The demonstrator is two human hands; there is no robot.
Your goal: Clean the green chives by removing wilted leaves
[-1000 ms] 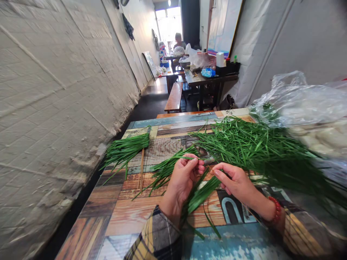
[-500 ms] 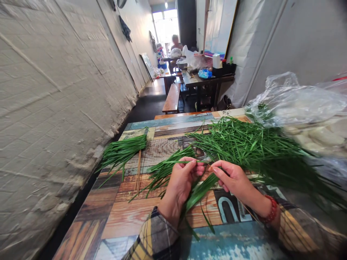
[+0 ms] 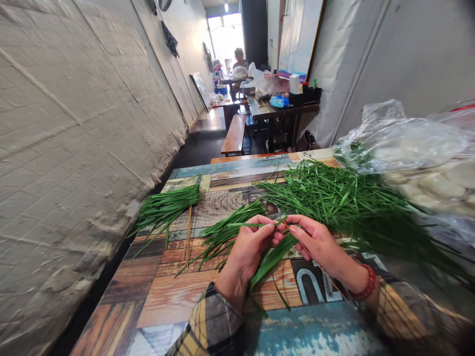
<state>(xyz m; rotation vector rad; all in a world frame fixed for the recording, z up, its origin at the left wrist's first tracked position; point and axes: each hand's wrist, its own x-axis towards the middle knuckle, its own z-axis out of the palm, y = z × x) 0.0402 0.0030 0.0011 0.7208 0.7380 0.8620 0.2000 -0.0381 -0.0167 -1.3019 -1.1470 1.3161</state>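
Observation:
My left hand (image 3: 256, 242) pinches a green garlic chive (image 3: 256, 225) between thumb and fingers, its end pointing to my right hand. My right hand (image 3: 315, 242), with a red bead bracelet at the wrist, is closed on a thin wooden skewer (image 3: 331, 281) that slants back under the forearm. Below the fingers, folded chives (image 3: 272, 262) hang down, apparently on that skewer. Both hands' fingertips nearly meet, and the contact between chive and skewer tip is partly hidden. To the left lies a small pile of chives (image 3: 232, 225).
Skewered chives (image 3: 168, 205) with several bare stick ends (image 3: 188, 237) lie at the table's left. A large loose heap of chives (image 3: 334, 198) and a clear plastic bag (image 3: 411, 143) of pale pieces are at right. Beyond are a bench (image 3: 234, 133), another table and a person (image 3: 240, 59).
My left hand has brought the chive's end further right, up to my right fingertips. The right hand has shifted slightly left.

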